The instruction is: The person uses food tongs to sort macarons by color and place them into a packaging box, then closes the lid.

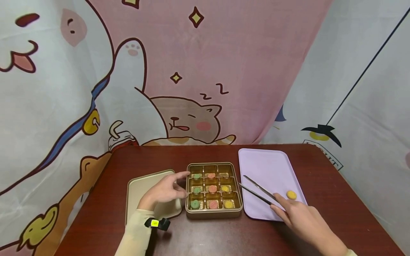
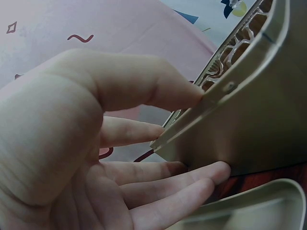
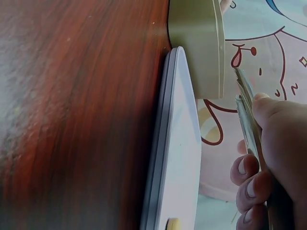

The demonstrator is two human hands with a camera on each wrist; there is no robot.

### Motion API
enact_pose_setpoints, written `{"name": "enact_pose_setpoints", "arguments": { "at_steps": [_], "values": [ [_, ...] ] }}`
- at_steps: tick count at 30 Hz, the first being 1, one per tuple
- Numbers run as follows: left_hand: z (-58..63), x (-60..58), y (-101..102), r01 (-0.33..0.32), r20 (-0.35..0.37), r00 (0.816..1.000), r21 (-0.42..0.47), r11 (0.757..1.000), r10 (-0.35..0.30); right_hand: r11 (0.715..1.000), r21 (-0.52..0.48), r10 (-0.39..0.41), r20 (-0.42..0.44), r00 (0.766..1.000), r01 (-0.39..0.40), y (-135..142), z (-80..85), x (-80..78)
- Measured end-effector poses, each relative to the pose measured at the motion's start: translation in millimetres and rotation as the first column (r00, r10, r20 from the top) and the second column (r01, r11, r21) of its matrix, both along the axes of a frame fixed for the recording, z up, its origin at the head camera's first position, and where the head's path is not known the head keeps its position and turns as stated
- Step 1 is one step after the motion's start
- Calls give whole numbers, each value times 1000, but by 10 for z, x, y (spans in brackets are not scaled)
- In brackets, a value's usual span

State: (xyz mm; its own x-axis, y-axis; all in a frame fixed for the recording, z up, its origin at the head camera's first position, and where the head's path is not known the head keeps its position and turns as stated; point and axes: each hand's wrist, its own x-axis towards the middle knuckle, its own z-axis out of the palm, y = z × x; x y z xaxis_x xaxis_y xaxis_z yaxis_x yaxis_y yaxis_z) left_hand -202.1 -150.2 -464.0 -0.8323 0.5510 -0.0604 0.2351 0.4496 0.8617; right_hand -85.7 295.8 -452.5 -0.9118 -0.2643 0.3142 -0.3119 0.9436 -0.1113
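Note:
A gold box (image 1: pixel 214 214) with a divided insert stands mid-table. Its left column holds green cookie-like rounds (image 1: pixel 195 204), the middle column pink ones (image 1: pixel 213 189). Yellow rounds (image 1: pixel 229 204) lie in the right column's front and middle compartments; the back one shows bare liner (image 1: pixel 224 173). My left hand (image 1: pixel 164 188) touches the box's left side, thumb and index finger at the rim, the other fingers extended. Metal tongs (image 1: pixel 258 186) are gripped in my right hand (image 1: pixel 302 217), tips apart with nothing between them, near the box's right edge over the lilac tray (image 1: pixel 266 163).
One yellow round (image 1: pixel 291 194) sits on the tray's right side, beside my right hand. The box's lid (image 1: pixel 134 192) lies left of the box, partly under my left hand. Behind the brown table (image 1: pixel 160 153) hangs a cartoon-printed curtain (image 1: pixel 243 71).

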Motion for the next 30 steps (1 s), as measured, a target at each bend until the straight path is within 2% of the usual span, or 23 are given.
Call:
{"name": "enact_pose_setpoints", "arguments": {
  "at_steps": [10, 16, 23, 26, 30],
  "values": [
    [-1, 4, 2, -8, 17, 1000, 27, 1000, 8, 996, -12, -82, 90, 993, 83, 185, -34, 89],
    [9, 9, 4, -7, 10, 1000, 19, 1000, 7, 989, 6, -144, 165, 976, 145, 311, -43, 133],
    [14, 0, 1, -3, 3, 1000, 3, 1000, 3, 976, 30, -217, 271, 938, 217, 455, -63, 154],
    [15, -5, -5, 1, -6, 1000, -1, 1000, -1, 971, 50, -239, 290, 927, 235, 507, -72, 160],
    [12, -1, -3, 0, -5, 1000, 2, 1000, 0, 969, 58, -245, 283, 927, 239, 587, -95, 195]
  ]
}}
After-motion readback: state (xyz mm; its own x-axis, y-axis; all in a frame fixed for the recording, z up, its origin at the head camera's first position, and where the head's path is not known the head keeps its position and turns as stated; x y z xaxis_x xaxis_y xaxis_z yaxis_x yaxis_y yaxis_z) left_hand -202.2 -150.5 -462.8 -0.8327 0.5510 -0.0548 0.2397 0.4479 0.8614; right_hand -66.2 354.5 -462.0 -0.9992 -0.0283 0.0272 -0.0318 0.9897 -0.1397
